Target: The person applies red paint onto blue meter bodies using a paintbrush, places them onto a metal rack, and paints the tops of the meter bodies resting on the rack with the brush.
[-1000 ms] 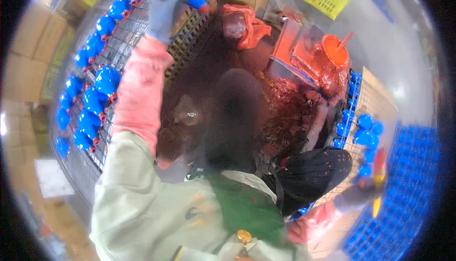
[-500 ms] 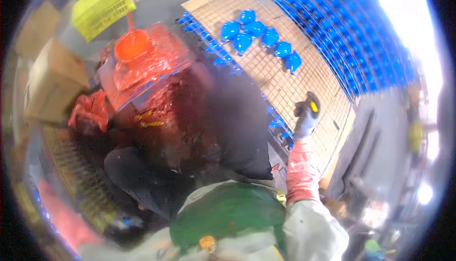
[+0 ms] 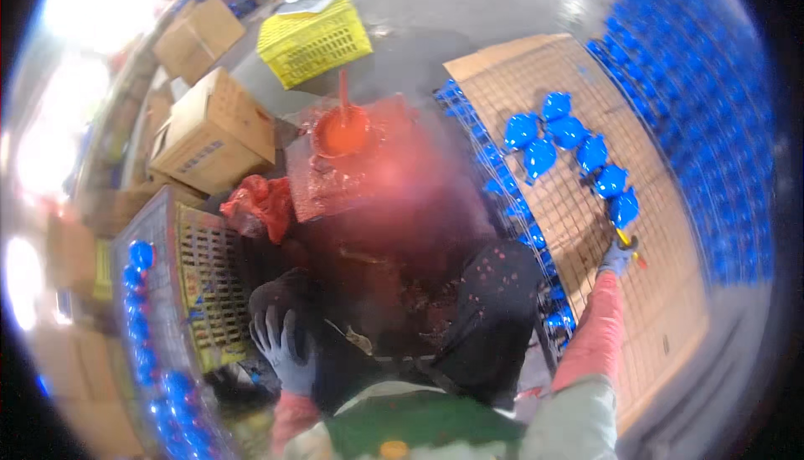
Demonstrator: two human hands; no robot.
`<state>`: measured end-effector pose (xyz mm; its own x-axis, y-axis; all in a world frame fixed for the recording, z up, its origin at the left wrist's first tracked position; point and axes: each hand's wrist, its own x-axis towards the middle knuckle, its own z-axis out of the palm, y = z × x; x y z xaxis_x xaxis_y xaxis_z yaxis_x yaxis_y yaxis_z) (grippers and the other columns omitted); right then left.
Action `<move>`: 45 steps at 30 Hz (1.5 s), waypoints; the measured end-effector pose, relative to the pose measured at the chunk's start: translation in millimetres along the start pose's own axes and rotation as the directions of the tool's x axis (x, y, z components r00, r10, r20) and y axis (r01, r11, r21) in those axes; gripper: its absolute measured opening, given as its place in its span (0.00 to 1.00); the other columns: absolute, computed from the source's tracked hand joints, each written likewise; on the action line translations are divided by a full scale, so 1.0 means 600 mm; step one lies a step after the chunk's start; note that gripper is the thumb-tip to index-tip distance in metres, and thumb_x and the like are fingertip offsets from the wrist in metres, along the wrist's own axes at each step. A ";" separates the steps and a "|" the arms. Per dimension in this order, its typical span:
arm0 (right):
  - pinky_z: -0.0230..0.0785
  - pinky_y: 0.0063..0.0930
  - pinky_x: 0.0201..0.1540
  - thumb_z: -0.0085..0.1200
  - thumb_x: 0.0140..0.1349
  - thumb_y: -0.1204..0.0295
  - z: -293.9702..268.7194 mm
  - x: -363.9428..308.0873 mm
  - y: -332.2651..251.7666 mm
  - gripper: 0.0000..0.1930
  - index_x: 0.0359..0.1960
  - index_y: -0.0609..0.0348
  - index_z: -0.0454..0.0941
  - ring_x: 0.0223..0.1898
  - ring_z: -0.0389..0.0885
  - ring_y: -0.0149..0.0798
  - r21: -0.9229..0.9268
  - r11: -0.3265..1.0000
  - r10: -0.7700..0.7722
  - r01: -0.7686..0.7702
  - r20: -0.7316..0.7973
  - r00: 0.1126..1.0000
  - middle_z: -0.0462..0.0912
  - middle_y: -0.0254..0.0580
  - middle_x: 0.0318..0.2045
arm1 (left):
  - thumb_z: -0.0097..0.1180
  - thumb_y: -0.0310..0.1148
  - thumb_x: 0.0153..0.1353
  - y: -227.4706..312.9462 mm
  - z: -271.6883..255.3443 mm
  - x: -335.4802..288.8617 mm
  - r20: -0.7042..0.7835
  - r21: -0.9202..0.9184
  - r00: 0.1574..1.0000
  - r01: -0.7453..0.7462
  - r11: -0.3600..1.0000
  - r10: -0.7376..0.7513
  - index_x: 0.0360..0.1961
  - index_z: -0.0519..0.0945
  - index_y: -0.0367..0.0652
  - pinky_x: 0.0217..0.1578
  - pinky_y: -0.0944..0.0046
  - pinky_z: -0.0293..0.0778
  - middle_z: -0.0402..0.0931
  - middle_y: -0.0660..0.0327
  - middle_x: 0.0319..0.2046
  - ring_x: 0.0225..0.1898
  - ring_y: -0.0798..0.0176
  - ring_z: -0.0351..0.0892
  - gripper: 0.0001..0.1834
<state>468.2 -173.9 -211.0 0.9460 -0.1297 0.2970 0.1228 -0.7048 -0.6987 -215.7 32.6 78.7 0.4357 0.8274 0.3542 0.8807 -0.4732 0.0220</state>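
Note:
My right hand (image 3: 618, 257), in a grey-blue glove, is closed around a small yellow tool (image 3: 622, 236) whose kind I cannot make out. The tool's tip meets the lower end of a glossy blue rounded piece (image 3: 625, 208), the nearest in a cluster of several such pieces (image 3: 569, 133) on a wire rack (image 3: 569, 226) over cardboard. My left hand (image 3: 285, 348), gloved as well, rests by my left knee with its fingers spread and nothing in it.
Ahead stands a red-smeared block with an orange-red pan (image 3: 342, 132) on it. Red plastic (image 3: 261, 205), a carton (image 3: 216, 132) and a yellow crate (image 3: 314, 41) lie beyond. Blue pieces (image 3: 172, 410) fill a left rack; many more (image 3: 712, 125) cover the far right.
My view has swung left, bringing my left hand and the left rack into sight. My right hand has moved from over the bare rack to the nearest blue piece.

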 end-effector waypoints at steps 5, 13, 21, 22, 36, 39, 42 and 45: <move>0.72 0.45 0.53 0.57 0.65 0.55 0.019 0.020 -0.047 0.28 0.61 0.57 0.67 0.51 0.81 0.57 -0.058 0.996 0.072 -0.064 0.158 0.985 0.82 0.56 0.49 | 0.61 0.38 0.52 -0.027 0.015 0.001 0.021 -0.008 0.999 -0.048 0.999 0.049 0.58 0.75 0.49 0.69 0.34 0.48 0.65 0.48 0.65 0.69 0.37 0.56 0.29; 0.72 0.50 0.52 0.53 0.65 0.59 -0.246 -0.184 -0.046 0.24 0.59 0.58 0.69 0.51 0.79 0.63 -0.176 0.984 0.051 0.036 0.464 0.884 0.82 0.59 0.49 | 0.62 0.38 0.50 -0.009 0.012 0.004 0.013 0.020 1.000 -0.007 1.000 0.006 0.56 0.76 0.50 0.69 0.32 0.47 0.65 0.49 0.64 0.68 0.37 0.57 0.29; 0.75 0.39 0.45 0.67 0.51 0.69 -0.415 -0.232 -0.192 0.17 0.45 0.52 0.81 0.42 0.84 0.50 -0.038 0.941 -0.286 0.335 0.434 0.854 0.85 0.46 0.39 | 0.65 0.28 0.52 0.052 0.015 0.072 0.020 -0.578 0.992 -0.087 0.811 0.121 0.57 0.76 0.43 0.65 0.48 0.61 0.72 0.51 0.58 0.63 0.44 0.67 0.27; 0.74 0.43 0.38 0.65 0.51 0.64 -0.414 -0.225 -0.245 0.17 0.44 0.49 0.82 0.36 0.84 0.53 -0.059 0.868 -0.421 0.493 0.438 0.794 0.85 0.46 0.34 | 0.64 0.28 0.54 0.081 0.023 0.088 0.062 -0.758 0.987 -0.050 0.651 0.148 0.57 0.76 0.42 0.64 0.50 0.63 0.72 0.52 0.58 0.63 0.47 0.68 0.27; 0.73 0.39 0.40 0.66 0.49 0.70 -0.512 -0.388 -0.662 0.14 0.39 0.56 0.82 0.38 0.82 0.47 0.850 0.388 -0.921 0.357 0.346 0.179 0.84 0.44 0.35 | 0.32 0.72 0.64 0.217 -0.040 0.239 0.199 -0.137 0.901 0.416 -0.899 0.387 0.68 0.64 0.43 0.61 0.40 0.68 0.68 0.46 0.63 0.60 0.42 0.72 0.47; 0.73 0.30 0.40 0.57 0.62 0.69 -0.471 -0.402 -0.703 0.20 0.55 0.61 0.73 0.38 0.82 0.41 0.912 0.238 -0.928 0.335 0.112 0.356 0.83 0.46 0.40 | 0.43 0.71 0.60 0.106 -0.009 0.338 -0.071 0.006 0.899 0.434 -0.901 0.433 0.68 0.64 0.40 0.53 0.37 0.76 0.68 0.34 0.61 0.53 0.34 0.77 0.49; 0.71 0.24 0.39 0.55 0.68 0.67 -0.426 -0.414 -0.739 0.26 0.65 0.62 0.65 0.37 0.78 0.33 0.917 0.323 -0.881 0.232 0.202 0.427 0.81 0.41 0.42 | 0.48 0.70 0.59 0.027 0.034 0.366 0.033 -0.171 0.953 0.302 -0.938 0.301 0.68 0.63 0.40 0.52 0.40 0.78 0.69 0.35 0.60 0.52 0.40 0.80 0.49; 0.69 0.20 0.42 0.56 0.67 0.72 -0.335 -0.444 -0.776 0.22 0.61 0.63 0.71 0.41 0.74 0.27 0.930 0.368 -0.835 0.012 0.325 0.445 0.79 0.38 0.47 | 0.50 0.65 0.63 -0.047 0.093 0.351 0.050 -0.595 0.999 0.046 -0.802 0.020 0.65 0.66 0.40 0.55 0.45 0.77 0.72 0.43 0.58 0.52 0.47 0.80 0.43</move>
<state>98.8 48.5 166.2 0.4159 0.7570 0.5039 0.3354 0.3874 -0.8587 -138.4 237.1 100.3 0.4618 0.8322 0.3069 -0.7971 0.2376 0.5552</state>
